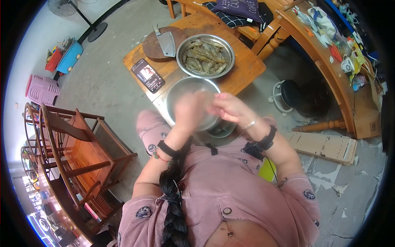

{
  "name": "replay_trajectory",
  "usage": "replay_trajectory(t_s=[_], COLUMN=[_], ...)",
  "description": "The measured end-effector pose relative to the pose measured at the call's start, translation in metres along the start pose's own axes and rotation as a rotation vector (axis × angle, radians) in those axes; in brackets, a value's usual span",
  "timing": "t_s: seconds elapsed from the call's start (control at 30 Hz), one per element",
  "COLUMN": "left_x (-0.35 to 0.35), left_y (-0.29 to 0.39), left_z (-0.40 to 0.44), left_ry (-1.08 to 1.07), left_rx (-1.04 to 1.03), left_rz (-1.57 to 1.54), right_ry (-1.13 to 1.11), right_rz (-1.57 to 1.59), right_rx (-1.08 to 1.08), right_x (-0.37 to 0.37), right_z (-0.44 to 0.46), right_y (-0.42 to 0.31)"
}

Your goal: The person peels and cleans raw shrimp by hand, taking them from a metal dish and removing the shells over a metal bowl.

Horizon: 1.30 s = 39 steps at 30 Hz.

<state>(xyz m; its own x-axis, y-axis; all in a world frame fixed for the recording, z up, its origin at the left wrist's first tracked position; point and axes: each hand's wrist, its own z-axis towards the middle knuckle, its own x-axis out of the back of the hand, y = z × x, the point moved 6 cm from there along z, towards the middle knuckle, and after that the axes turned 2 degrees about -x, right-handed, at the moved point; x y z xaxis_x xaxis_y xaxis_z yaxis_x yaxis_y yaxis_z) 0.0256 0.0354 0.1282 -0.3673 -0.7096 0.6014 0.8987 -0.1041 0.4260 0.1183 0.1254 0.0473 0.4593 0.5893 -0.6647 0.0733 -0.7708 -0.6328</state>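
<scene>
My left hand (188, 110) is smeared by motion over a steel basin (173, 95), and its fingers cannot be made out. From the right, my right hand (231, 108) meets it over the basin, its fingers pinched together. A blurred brownish patch shows between the hands; I cannot tell what it is. Just beyond lies a steel bowl (228, 44) filled with raw shrimp (204, 57). The basin sits at the near edge of the wooden table (240, 74), and my hands hide part of its inside.
A cleaver (166, 43) rests on a round chopping board (151, 47). Nearer lies a phone (148, 76) with its screen lit. Another container (221, 130) is partly hidden below the basin. A wooden chair (82, 152) stands left, a black-seated stool (286, 95) right.
</scene>
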Motion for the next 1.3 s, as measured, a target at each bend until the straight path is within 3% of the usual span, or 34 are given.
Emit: replay_trajectory(t_s=[0.17, 0.27, 0.37, 0.47, 0.53, 0.57, 0.67, 0.8, 0.87, 1.0, 1.1, 1.17, 1.2, 1.27, 1.3], left_x=[-0.007, -0.006, -0.009, -0.028, -0.045, -0.049, -0.059, -0.062, -0.068, -0.065, -0.067, -0.069, -0.069, -0.071, -0.074], left_y=[-0.005, -0.009, -0.021, -0.053, -0.078, -0.084, -0.097, -0.099, -0.101, -0.097, -0.093, -0.092, -0.090, -0.086, -0.091], left_z=[-0.005, -0.002, -0.003, -0.016, -0.028, -0.033, -0.043, -0.049, -0.052, -0.051, -0.047, -0.048, -0.048, -0.050, -0.053], left_ry=[0.036, 0.041, 0.010, -0.075, -0.144, -0.181, -0.193, -0.287, -0.338, -0.370, -0.434, -0.427, -0.431, -0.417, -0.417], left_rx=[-0.009, 0.020, 0.072, 0.169, 0.392, 0.490, 0.590, 0.648, 0.576, 0.676, 0.576, 0.737, 0.736, 0.787, 0.785], left_rz=[-0.011, -0.024, -0.051, -0.123, -0.438, -0.505, -0.587, -0.489, -0.422, -0.445, -0.395, -0.624, -0.626, -0.811, -0.811], right_ry=[-0.035, -0.085, 0.007, 0.199, 0.430, 0.460, 0.515, 0.562, 0.474, 0.452, 0.458, 0.423, 0.427, 0.212, 0.173], right_rz=[-0.017, -0.132, -0.337, -0.613, -1.219, -1.604, -1.755, -1.824, -1.876, -1.871, -1.825, -1.643, -1.642, -1.765, -1.852], right_rx=[-0.022, -0.023, -0.034, 0.068, 0.218, 0.481, 0.414, 0.368, 0.399, 0.392, 0.448, 0.729, 0.727, 1.116, 1.147], right_x=[-0.008, -0.008, -0.005, 0.017, 0.037, 0.041, 0.063, 0.086, 0.094, 0.070, 0.032, -0.015, -0.021, -0.050, -0.056], right_z=[-0.009, -0.015, -0.026, -0.038, -0.046, -0.049, -0.050, -0.047, -0.044, -0.048, -0.051, -0.062, -0.058, -0.059, -0.055], right_y=[0.001, 0.000, -0.003, -0.015, -0.028, -0.032, -0.023, -0.011, -0.005, -0.020, -0.044, -0.064, -0.066, -0.067, -0.064])
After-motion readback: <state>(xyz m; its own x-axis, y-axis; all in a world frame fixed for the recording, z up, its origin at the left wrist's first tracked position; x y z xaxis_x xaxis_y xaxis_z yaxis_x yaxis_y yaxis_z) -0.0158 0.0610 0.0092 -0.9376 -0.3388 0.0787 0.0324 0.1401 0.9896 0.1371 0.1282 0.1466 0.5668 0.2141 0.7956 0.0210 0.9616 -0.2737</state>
